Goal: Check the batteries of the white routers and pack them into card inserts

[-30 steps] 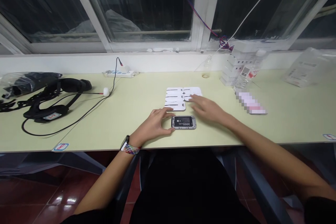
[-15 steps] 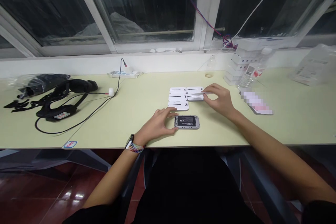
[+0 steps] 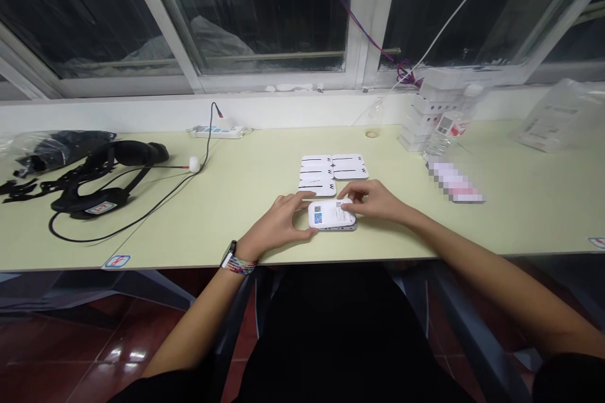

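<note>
At the front of the table, my left hand (image 3: 283, 217) holds the left end of a small rounded electronic device (image 3: 348, 227) between thumb and fingers. A white back cover (image 3: 328, 214) with printed labels lies over it, hiding its battery. A thin grey edge of the device shows below and to the right of the cover. My right hand (image 3: 373, 198) pinches the cover's upper right part. Just beyond sit several white rounded covers (image 3: 350, 167) in two columns, each with a black line and a letter mark. My left fingertips are close to the nearest of these.
To the left lie a black headset (image 3: 113, 179) with a cable and a clear plastic bag (image 3: 66, 145). A power strip (image 3: 220, 131) sits near the wall. At the right are stacked white boxes (image 3: 425, 116), a water bottle (image 3: 447, 129) and a blurred packet (image 3: 456, 182).
My right hand has brought the white cover from above the right column toward me and onto the device, covering the exposed battery. My left hand keeps its hold on the device.
</note>
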Action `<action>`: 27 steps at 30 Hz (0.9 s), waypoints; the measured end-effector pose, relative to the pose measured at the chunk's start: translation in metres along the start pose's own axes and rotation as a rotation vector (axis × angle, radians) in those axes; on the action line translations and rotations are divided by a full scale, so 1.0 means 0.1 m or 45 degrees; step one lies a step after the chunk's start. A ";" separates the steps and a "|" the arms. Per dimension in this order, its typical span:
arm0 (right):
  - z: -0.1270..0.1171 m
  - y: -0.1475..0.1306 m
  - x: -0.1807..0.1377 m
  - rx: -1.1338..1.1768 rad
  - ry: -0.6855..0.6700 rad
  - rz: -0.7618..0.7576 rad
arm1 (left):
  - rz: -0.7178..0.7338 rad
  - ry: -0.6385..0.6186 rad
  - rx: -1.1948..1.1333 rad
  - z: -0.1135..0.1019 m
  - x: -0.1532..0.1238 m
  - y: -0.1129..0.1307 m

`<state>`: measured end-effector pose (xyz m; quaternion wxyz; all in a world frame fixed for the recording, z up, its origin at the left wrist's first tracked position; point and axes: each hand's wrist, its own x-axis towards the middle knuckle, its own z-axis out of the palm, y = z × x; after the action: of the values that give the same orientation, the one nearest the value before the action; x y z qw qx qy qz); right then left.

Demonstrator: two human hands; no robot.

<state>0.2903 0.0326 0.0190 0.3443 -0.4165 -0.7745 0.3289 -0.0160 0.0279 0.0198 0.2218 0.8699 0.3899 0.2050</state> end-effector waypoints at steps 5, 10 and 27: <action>-0.06 0.02 -0.02 -0.106 -0.159 0.047 | -0.016 -0.015 0.021 -0.01 -0.01 0.00; -0.08 0.01 -0.04 -0.202 -0.205 0.016 | -0.023 -0.010 0.033 -0.01 -0.01 0.02; -0.09 -0.05 -0.15 -0.307 -0.224 -0.375 | 0.173 0.020 0.147 -0.02 0.02 0.03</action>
<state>0.3012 0.0193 0.0239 0.2673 -0.3067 -0.8878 0.2150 -0.0141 0.0282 0.0235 0.1539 0.9040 0.3430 0.2035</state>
